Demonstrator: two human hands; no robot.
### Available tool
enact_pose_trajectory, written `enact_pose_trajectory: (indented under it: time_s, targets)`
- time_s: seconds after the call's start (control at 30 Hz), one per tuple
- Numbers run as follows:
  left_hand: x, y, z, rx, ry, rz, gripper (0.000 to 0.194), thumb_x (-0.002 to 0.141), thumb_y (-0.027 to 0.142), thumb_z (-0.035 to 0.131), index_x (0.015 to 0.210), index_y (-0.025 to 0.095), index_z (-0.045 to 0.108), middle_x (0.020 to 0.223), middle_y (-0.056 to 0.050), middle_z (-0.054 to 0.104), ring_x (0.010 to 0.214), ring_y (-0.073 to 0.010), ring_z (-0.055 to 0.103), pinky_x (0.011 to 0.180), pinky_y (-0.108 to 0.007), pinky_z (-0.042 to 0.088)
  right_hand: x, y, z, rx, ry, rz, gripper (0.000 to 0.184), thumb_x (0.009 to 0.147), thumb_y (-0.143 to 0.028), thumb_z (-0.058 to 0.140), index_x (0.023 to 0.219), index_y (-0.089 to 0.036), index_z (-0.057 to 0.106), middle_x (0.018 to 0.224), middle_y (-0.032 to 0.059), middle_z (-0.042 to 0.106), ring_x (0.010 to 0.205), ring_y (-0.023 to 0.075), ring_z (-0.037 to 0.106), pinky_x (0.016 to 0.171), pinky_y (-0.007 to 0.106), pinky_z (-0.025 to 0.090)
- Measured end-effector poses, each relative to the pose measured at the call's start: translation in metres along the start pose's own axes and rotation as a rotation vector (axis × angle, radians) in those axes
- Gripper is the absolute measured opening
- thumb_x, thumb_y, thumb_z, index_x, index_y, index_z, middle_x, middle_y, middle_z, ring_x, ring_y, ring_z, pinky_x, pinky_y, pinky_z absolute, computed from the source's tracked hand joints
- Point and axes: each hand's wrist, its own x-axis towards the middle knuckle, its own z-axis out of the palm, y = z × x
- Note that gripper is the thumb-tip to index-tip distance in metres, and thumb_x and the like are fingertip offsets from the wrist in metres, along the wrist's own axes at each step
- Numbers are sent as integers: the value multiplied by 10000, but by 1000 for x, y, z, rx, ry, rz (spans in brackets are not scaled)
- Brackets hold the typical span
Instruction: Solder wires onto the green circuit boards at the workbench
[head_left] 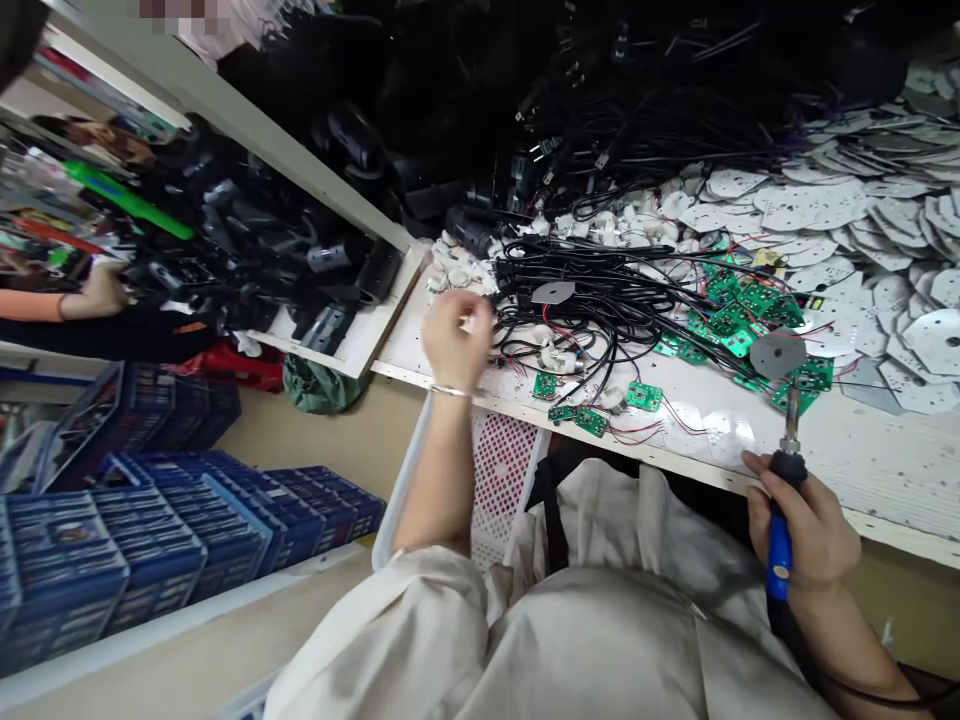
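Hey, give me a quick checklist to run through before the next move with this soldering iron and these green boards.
1. Right hand grip on the blue-handled soldering iron: ok, fingers wrapped around the handle.
2. Metal iron shaft clear of the green circuit boards: cannot tell, it points toward them and the gap is unclear.
3. Black iron cord away from the boards: ok, it trails down beside the right forearm.
4. Part in the left hand: cannot tell, the fingers are blurred.
5. Tangled black cables off the boards: not ok, they lie among them.
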Motion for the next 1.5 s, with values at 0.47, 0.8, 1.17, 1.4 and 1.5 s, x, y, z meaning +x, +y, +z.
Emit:
enact_pose_trajectory:
  time_s: [0.47, 0.8, 1.17, 1.4, 1.5]
  targets:
    - [34, -113, 3, 54, -6, -430, 204, 787, 365, 580, 700, 182, 557, 743, -31, 621, 906, -232, 595, 831, -389, 440, 8, -4, 1, -60, 14, 11, 348, 828, -149, 663, 1159, -233, 596, 928, 44, 757, 736, 172, 719, 622, 230, 551]
    - [44, 26, -15, -951, 129, -118, 196, 719, 281, 602, 581, 223, 476, 553, 60, 583, 476, -86, 493, 434, -227, 323, 15, -11, 4, -8, -24, 55, 323, 855, -158, 622, 1172, -194, 573, 980, 89, 729, 835, 182, 691, 698, 250, 557]
    - [-11, 148, 34, -1260, -566, -258, 258, 628, 306, 847, 721, 170, 650, 603, 16, 660, 398, -60, 536, 341, -160, 426, 14, -8, 8, 49, 17, 45, 371, 861, -152, 597, 1224, -199, 538, 966, 95, 720, 850, 181, 699, 683, 251, 569]
    - [-47, 157, 49, -1117, -652, -247, 379, 695, 475, 809, 879, 158, 713, 737, -25, 712, 572, -127, 667, 516, -237, 568, 16, -8, 7, 91, 17, 64, 350, 870, -164, 589, 1216, -212, 556, 950, 79, 709, 827, 169, 683, 661, 247, 557]
    - [-52, 156, 54, -1028, -585, -35, 272, 784, 440, 746, 870, 183, 732, 740, -14, 694, 586, -105, 625, 525, -222, 516, 18, -9, 6, 83, 8, 57, 348, 860, -145, 588, 1201, -205, 555, 915, 71, 704, 814, 168, 680, 655, 240, 552]
